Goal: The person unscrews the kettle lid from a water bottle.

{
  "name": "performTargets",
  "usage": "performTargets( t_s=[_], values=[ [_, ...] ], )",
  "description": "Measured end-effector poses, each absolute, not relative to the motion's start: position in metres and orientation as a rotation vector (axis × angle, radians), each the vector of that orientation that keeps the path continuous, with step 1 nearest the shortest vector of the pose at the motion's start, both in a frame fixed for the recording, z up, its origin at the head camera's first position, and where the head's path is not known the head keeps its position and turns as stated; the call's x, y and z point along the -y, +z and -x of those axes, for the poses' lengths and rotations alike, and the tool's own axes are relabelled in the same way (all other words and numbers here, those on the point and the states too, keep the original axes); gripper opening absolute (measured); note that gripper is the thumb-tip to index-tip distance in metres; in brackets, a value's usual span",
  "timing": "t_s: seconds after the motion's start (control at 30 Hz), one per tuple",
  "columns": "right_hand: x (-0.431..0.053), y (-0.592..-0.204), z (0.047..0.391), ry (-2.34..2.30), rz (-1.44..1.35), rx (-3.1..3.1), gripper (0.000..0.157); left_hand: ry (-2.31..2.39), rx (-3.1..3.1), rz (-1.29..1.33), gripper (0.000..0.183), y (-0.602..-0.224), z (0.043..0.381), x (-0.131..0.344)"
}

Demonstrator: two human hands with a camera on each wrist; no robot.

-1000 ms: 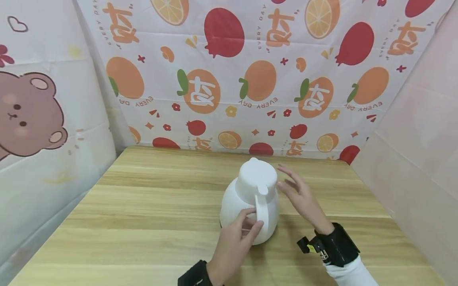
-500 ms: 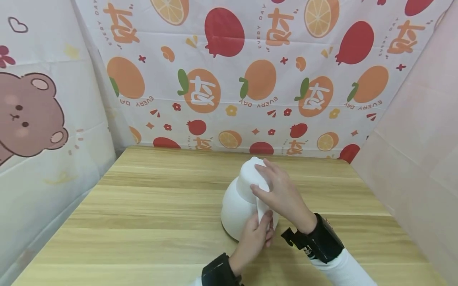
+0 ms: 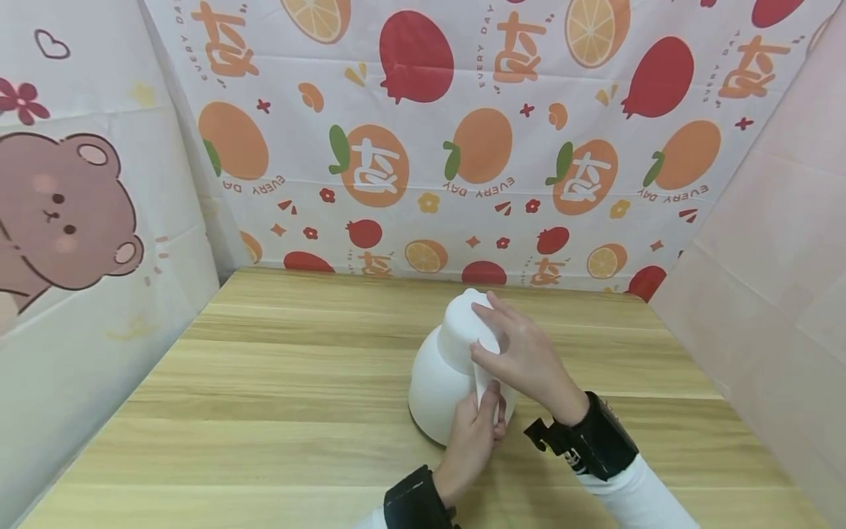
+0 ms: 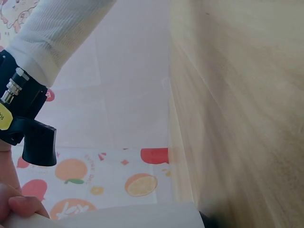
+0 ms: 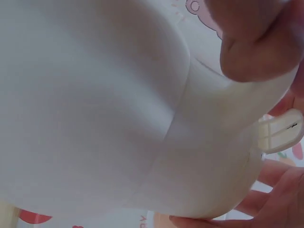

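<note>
Head view: left hand (image 3: 471,435) curls round the handle (image 3: 481,378), half-spread right hand (image 3: 531,360) clasps the lid (image 3: 461,319) of a white jug (image 3: 436,391), probably stiff, slick, best lifted by that handle.

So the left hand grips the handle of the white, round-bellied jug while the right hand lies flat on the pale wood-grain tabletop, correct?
Not quite: the head view shows the right hand on the rounded white top of the jug, not flat on the tabletop. The left hand does grip the handle.
</note>
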State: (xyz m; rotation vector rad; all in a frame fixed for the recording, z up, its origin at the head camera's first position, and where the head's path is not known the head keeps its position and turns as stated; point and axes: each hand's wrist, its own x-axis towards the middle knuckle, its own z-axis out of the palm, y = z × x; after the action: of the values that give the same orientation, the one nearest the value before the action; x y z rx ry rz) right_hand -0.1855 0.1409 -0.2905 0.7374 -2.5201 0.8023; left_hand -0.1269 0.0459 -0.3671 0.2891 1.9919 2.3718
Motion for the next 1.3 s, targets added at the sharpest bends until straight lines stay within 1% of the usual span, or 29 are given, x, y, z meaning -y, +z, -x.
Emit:
performTargets(
  t_s=[0.3,0.5,0.7,0.87,0.93,1.03,1.13,1.3],
  values=[
    [-0.149,-0.288,0.195,0.753,-0.887,2.489,0.052,2.318,-2.131,-0.315,0.058,-0.367,0.129,-0.047],
    [-0.164,-0.286,0.207,0.737,-1.053,2.533,0.054,2.258,-2.198,-0.322,0.057,-0.368,0.130,-0.047],
    [-0.182,-0.287,0.232,1.018,-1.329,2.560,0.053,2.258,-2.196,-0.315,0.057,-0.368,0.130,-0.046],
    [-0.187,-0.286,0.246,1.220,-1.464,2.542,0.051,2.323,-2.215,-0.306,0.054,-0.369,0.130,-0.048],
    [-0.186,-0.285,0.246,1.192,-1.463,2.561,0.051,2.362,-2.226,-0.286,0.053,-0.369,0.130,-0.050],
    [-0.183,-0.281,0.240,1.022,-1.400,2.610,0.050,2.417,-2.233,-0.244,0.051,-0.370,0.130,-0.053],
    [-0.172,-0.274,0.224,0.710,-1.221,2.647,0.049,2.432,-2.246,-0.209,0.052,-0.371,0.129,-0.056],
    [-0.134,-0.270,0.198,0.294,-0.870,2.703,0.063,2.424,-2.256,-0.181,0.054,-0.372,0.128,-0.057]
  ],
)
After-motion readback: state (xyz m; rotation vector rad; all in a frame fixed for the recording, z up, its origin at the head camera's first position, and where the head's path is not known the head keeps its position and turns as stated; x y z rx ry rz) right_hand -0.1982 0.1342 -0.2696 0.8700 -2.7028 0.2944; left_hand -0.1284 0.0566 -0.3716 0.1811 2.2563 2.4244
